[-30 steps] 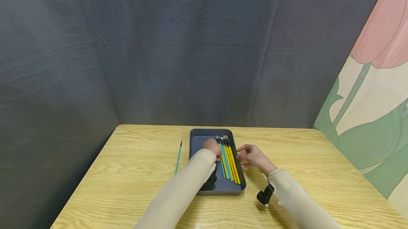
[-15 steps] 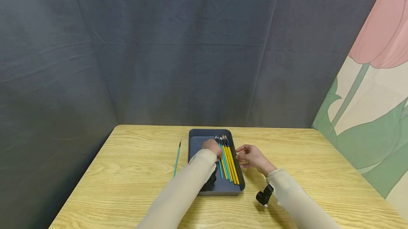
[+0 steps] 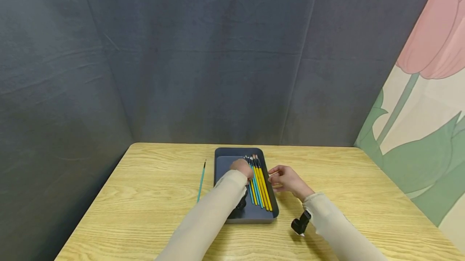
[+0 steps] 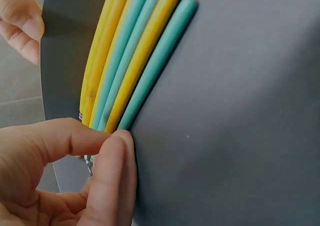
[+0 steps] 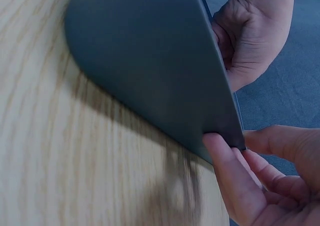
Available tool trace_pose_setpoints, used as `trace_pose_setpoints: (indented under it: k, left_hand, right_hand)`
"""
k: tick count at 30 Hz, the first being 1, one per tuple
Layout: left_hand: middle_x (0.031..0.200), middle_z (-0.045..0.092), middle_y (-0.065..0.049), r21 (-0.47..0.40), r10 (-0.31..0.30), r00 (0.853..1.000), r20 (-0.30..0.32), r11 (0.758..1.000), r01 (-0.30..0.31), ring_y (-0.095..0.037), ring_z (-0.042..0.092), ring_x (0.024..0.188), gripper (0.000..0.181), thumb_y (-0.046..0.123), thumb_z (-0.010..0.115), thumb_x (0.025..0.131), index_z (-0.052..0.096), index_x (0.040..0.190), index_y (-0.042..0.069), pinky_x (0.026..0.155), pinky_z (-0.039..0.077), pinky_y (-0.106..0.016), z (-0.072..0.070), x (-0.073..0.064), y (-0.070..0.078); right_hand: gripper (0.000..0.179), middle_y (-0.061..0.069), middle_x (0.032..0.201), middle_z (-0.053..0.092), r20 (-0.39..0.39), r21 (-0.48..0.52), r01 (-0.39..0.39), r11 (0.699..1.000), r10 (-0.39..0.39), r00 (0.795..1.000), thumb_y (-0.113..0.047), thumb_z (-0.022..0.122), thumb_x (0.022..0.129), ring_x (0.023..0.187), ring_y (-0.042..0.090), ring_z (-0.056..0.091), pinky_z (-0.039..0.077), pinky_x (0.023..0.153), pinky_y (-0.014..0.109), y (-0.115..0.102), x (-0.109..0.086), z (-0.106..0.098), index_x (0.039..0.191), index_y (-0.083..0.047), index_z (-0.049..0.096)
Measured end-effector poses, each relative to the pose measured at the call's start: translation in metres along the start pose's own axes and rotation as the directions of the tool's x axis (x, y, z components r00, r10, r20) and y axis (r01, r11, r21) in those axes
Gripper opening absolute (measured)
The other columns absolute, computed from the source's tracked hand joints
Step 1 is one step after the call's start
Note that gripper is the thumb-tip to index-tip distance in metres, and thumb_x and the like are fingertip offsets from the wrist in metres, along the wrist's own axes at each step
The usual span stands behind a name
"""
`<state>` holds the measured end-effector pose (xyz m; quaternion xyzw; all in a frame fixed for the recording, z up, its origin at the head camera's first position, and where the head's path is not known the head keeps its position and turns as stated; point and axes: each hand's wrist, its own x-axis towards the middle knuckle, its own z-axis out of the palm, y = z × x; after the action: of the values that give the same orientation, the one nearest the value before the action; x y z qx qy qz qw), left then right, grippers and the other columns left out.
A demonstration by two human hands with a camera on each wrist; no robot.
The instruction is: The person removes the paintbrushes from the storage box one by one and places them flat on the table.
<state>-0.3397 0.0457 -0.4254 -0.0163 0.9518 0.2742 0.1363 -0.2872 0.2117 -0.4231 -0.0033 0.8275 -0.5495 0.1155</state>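
Left hand (image 3: 241, 168) and right hand (image 3: 288, 181) at a dark-grey, round-cornered tray (image 3: 254, 219)
The left fingers pinch a slim teal-handled paintbrush (image 4: 157, 63), hiding its tip, beside yellow- and teal-handled brushes (image 3: 264, 184) towards the tray's three o'clock; a dark mark (image 4: 91, 94) on one is unreadable. The right fingers pinch the tray's three-o'clock edge. At nine o'clock, a teal-and-black brush (image 3: 201, 181) on the wood-grained surface (image 3: 145, 196) meets a cream sleeve (image 3: 207, 216), near end obscured.

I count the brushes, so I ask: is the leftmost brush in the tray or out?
Out. In the head view, the brush lies on the table, with bare wood between it and the tray.
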Motion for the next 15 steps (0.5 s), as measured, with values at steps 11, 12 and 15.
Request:
trace_pose_setpoints:
  k: [11,12,15]
  left_hand:
    - [0.091,0.069,-0.013,-0.030,0.009,1.000,-0.012,0.999,-0.010,-0.018,0.057,0.051,0.015,0.008,0.073,0.081,0.074,0.093,-0.001,0.046,0.050,-0.028,-0.0003,-0.0035,-0.0007]
    - [0.087,0.069,-0.013,-0.037,0.009,1.000,-0.017,0.999,-0.010,-0.017,0.057,0.050,0.012,0.007,0.073,0.081,0.074,0.091,0.000,0.045,0.050,-0.028,-0.0001,-0.0038,-0.0011]
    - [0.072,0.065,-0.009,-0.068,-0.003,1.000,-0.027,0.998,0.001,-0.014,0.054,0.044,0.003,0.004,0.072,0.079,0.073,0.080,0.001,0.040,0.046,-0.025,0.0001,-0.0054,-0.0027]
  right_hand:
    - [0.025,0.013,0.091,0.063,-0.026,0.005,-0.025,1.000,0.025,0.999,0.004,0.058,0.091,0.073,0.014,0.061,0.061,0.065,0.032,-0.0009,0.0019,0.0006,0.115,0.010,0.053]
    - [0.026,0.014,0.091,0.063,-0.027,-0.001,-0.024,1.000,0.024,0.999,0.005,0.058,0.091,0.073,0.014,0.061,0.061,0.064,0.032,-0.0012,0.0021,0.0010,0.115,0.011,0.052]
    - [0.026,0.013,0.090,0.063,-0.026,-0.004,-0.022,1.000,0.022,0.999,0.005,0.058,0.091,0.072,0.013,0.060,0.061,0.063,0.031,-0.0018,0.0016,0.0015,0.115,0.011,0.052]
